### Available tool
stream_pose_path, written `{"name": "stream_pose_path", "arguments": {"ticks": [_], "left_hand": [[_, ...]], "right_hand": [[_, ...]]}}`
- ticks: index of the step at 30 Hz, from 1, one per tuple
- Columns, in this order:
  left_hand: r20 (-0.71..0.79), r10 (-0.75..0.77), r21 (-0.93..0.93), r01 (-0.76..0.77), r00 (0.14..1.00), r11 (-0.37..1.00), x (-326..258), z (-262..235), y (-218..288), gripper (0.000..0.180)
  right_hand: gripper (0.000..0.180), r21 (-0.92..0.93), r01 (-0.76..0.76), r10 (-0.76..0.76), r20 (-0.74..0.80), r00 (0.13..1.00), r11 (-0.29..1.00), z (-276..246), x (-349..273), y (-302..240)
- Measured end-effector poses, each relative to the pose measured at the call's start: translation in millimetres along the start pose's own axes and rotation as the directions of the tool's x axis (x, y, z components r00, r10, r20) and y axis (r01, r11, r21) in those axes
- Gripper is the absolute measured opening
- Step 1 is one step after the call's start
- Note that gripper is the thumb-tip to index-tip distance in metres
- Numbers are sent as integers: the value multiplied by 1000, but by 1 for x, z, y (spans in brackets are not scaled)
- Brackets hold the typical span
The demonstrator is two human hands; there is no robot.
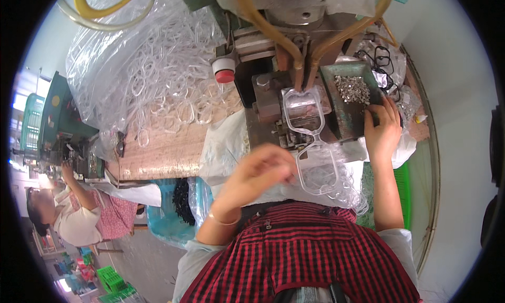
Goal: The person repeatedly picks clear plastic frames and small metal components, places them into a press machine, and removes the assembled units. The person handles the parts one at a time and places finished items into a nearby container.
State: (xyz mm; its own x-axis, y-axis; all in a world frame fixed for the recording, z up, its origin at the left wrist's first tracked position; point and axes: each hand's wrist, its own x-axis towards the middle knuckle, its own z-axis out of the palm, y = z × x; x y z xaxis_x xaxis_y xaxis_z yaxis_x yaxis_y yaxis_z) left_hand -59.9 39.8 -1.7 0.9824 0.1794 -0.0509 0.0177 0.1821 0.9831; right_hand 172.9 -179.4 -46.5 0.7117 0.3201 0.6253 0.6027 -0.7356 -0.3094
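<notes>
A clear plastic eyeglass frame (315, 140) sits at the machine's metal fixture (267, 99). Its far rim lies under two prongs, and its near rim hangs toward me. My left hand (258, 175) is just left of the near rim, its fingers bent and smeared by motion; whether it touches the frame I cannot tell. My right hand (384, 128) reaches over the right side of a green metal tray (342, 69), its fingers apart and nothing visible in them. Small shiny metal pieces (353, 90) are heaped in the tray.
A large plastic bag (105, 61) and many clear frames (184, 66) cover the table's left part. A red button (224, 76) hangs left of the machine. More clear frames (350, 184) lie close to my apron. Black frames (381, 61) are behind the tray. Another person (89, 213) works far left.
</notes>
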Motion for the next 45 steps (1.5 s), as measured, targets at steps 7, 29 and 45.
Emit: {"name": "stream_pose_path", "arguments": {"ticks": [7, 29, 45], "left_hand": [[-175, 827, 980, 172, 534, 96, 37, -126, 36, 14], [-691, 337, 268, -206, 640, 941, 58, -138, -36, 29], [-110, 905, 583, -711, 410, 393, 46, -22, 94, 16]], "right_hand": [[10, 462, -125, 125, 29, 992, 878, 21, 15, -26], [37, 882, -226, -55, 272, 961, 414, -1, 56, -115], [62, 891, -437, -63, 447, 892, 125, -40, 42, -148]]}}
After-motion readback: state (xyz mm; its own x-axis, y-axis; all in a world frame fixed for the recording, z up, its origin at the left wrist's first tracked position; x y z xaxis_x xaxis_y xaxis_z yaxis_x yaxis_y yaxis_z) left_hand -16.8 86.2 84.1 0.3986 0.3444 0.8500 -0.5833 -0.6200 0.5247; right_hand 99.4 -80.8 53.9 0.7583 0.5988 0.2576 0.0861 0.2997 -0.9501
